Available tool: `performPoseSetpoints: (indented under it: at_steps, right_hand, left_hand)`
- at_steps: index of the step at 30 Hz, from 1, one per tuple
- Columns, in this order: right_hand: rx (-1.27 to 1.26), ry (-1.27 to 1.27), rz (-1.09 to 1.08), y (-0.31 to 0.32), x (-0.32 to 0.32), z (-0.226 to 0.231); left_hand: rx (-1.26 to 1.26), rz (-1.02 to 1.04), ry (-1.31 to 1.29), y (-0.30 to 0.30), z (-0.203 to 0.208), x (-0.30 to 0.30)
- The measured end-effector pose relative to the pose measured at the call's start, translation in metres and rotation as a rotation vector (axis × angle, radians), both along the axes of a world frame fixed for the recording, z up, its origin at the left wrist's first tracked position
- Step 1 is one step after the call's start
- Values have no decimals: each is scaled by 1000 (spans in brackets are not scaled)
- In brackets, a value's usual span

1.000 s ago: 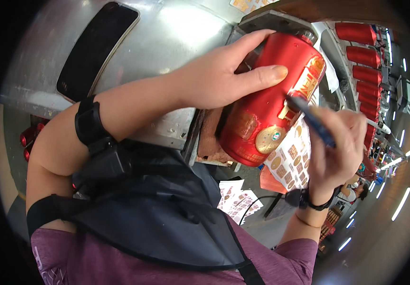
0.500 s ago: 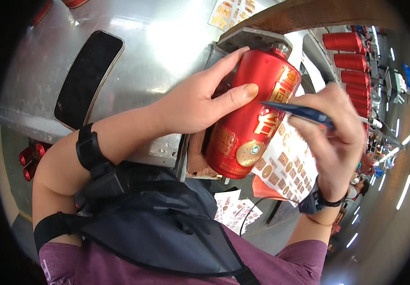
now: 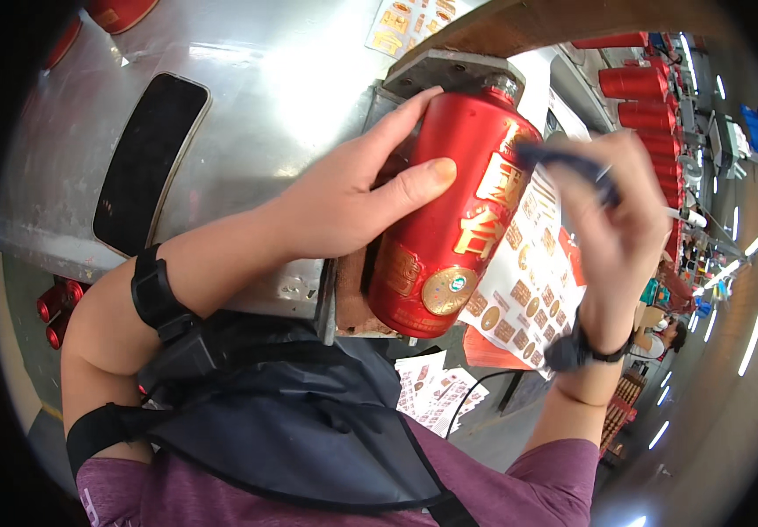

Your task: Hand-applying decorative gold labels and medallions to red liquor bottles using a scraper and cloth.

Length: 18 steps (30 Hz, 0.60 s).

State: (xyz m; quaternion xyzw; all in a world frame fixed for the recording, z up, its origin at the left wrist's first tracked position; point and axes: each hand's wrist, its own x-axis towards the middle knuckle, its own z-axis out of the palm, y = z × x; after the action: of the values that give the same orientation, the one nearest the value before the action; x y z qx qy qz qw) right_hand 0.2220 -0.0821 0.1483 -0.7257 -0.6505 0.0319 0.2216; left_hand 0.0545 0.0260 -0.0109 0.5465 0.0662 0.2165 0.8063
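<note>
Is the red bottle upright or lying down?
Lying down: the red bottle shows its long side to the camera, neck pointing away, left hand on it.

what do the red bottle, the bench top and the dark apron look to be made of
Red bottle: probably coated glass, its body satiny red and its neck clear and shiny; plastic is possible. Bench top: bare metal, likely steel, judging by grey sheen, glare and scuffs. Dark apron: perhaps coated fabric or vinyl, smooth with soft creases and a faint sheen.
</note>
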Motion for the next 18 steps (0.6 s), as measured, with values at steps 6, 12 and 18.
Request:
performPoseSetpoints:
  at_steps: [6,12,18]
  right_hand:
    - [140,-99,488,-58,-44,-39]
    - [139,568,-193,-17,15,-29]
    - [499,-30,297,-71,-63,-77]
  left_hand:
    - [66,-32,11,4,6,2]
    - [-20,-123,-13,6,9,1]
    - [-26,-177,-19,6,13,5]
